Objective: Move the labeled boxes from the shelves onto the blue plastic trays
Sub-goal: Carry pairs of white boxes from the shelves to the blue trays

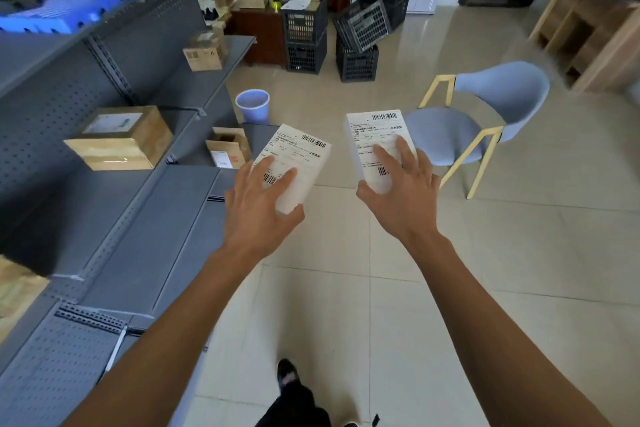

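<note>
Holding two small white labeled boxes out over the tiled floor (381,288) right now, one per hand, just right of the grey shelving (145,211). Left hand (258,204) wrapped round the near end of the left white box (298,163), fingers spread over the label on top and thumb hooked under the near corner. Right hand (403,191) doing the same on the right white box (375,142), fingers splayed across the label, thumb tucked along the near-left edge. Probably light, judging by how easily each sits in a one-handed pinch held out at arm's length. Stiff enough card by the look, crisp corners, no sagging. Paper labels look smooth, so maybe a bit slippy; gripping across the short sides rather than just pressing on top seems safer. Nothing fragile-looking, but can't tell the contents. Counts: two white boxes in hand. Still on the shelves: one big brown carton (121,137) at mid-left, one open carton (228,147) further along the lower shelf, and a brown carton (204,52) on the far shelf with what looks like another tucked behind it. Corner of one more at the near-left edge, mostly cut off. Blue plastic trays (69,7) up at far left on top of the shelving, blurry, exact number hard to say, already some stuff sitting on them. Also one blue chair (485,121) and one blue bin (252,106) further off.
</note>
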Demonstrator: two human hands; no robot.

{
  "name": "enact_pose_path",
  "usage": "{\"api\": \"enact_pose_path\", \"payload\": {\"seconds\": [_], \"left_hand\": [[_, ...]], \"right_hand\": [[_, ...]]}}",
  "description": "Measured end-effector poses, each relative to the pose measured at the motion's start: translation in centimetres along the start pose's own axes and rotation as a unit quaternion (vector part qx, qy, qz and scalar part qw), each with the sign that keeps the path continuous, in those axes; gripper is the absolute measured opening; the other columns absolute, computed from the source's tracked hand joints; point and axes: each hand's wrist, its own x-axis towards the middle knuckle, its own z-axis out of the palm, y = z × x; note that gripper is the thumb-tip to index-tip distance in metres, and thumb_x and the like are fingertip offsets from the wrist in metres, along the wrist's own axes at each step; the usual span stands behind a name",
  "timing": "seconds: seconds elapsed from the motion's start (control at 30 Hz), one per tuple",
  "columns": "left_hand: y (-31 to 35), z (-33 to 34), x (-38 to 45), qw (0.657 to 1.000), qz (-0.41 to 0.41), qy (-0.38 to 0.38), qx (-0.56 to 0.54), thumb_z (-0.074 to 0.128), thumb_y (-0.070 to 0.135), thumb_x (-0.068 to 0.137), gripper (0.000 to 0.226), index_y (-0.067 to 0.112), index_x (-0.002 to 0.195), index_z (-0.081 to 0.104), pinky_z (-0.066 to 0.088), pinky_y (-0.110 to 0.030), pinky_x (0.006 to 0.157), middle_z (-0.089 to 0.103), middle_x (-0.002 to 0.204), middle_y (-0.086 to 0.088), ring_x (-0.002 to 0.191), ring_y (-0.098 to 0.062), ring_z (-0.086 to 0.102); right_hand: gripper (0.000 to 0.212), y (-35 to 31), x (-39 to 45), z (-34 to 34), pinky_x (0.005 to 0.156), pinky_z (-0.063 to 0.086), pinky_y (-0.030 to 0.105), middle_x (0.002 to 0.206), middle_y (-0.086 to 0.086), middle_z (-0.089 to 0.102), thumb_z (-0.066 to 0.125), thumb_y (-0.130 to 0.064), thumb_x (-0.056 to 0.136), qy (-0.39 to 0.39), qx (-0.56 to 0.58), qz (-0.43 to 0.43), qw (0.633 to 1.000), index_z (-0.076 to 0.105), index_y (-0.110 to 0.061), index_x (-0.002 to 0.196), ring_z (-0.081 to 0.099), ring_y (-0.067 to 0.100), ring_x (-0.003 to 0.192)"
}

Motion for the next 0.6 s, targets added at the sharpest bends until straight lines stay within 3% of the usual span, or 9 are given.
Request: {"api": "enact_pose_path", "payload": {"seconds": [0.27, 0.53, 0.6], "left_hand": [[-4.0, 5.1, 12.9, 1.0, -0.012, 0.023, -0.017, 0.074, 0.051, 0.079, 0.063, 0.035, 0.138, 0.058, 0.037, -0.055, 0.109, 0.037, 0.156, 0.0, 0.143, -0.028, 0.027], [-4.8, 8.5, 27.0, 1.0, 0.014, -0.015, 0.002, 0.068, 0.057, 0.08, 0.064, 0.038, 0.14, 0.056, 0.031, -0.058, 0.113, 0.038, 0.156, -0.002, 0.141, -0.028, 0.026], [-3.9, 9.2, 29.9, 0.999, 0.017, -0.029, -0.007, 0.069, 0.055, 0.082, 0.064, 0.037, 0.141, 0.055, 0.031, -0.053, 0.114, 0.035, 0.158, -0.001, 0.143, -0.027, 0.024]], "right_hand": [[0.07, 0.8, 12.5, 5.6, 0.107, 0.029, 0.049, 0.162, -0.002, 0.026, 0.055, -0.06, 0.078, -0.024, -0.039, -0.022, 0.999, 0.048, -0.036, 0.144, 0.024, 0.032, 0.144], [0.067, 2.4, 23.8, 9.5, 0.105, 0.03, 0.049, 0.162, -0.002, 0.028, 0.061, -0.057, 0.08, -0.013, -0.034, 0.016, 0.999, 0.049, -0.036, 0.143, 0.026, 0.032, 0.143], [0.069, 3.7, 26.0, 10.3, 0.105, 0.031, 0.05, 0.162, -0.003, 0.028, 0.058, -0.059, 0.079, -0.015, -0.034, 0.03, 0.999, 0.049, -0.037, 0.143, 0.026, 0.032, 0.143]]}}
